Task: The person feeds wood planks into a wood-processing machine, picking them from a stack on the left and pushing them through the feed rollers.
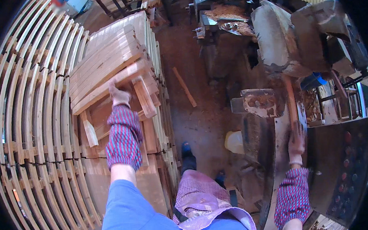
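Note:
My left hand [118,95], in a worn work glove and a chequered sleeve cover, reaches onto a stack of flat wooden boards [105,63] and grips the end of the top board [122,76]. A short cross piece of wood [144,96] lies just right of that hand. My right hand [297,141], also gloved, rests on a long reddish wooden strip [291,102] lying on the metal table of a woodworking machine [277,130].
Rows of curved wooden slats [37,124] stand stacked at the left. A loose stick [185,86] lies on the sawdust-covered floor. Heavy machinery [280,33] fills the upper right, with a dark panel [347,168] at the right. My feet [188,155] stand between stack and machine.

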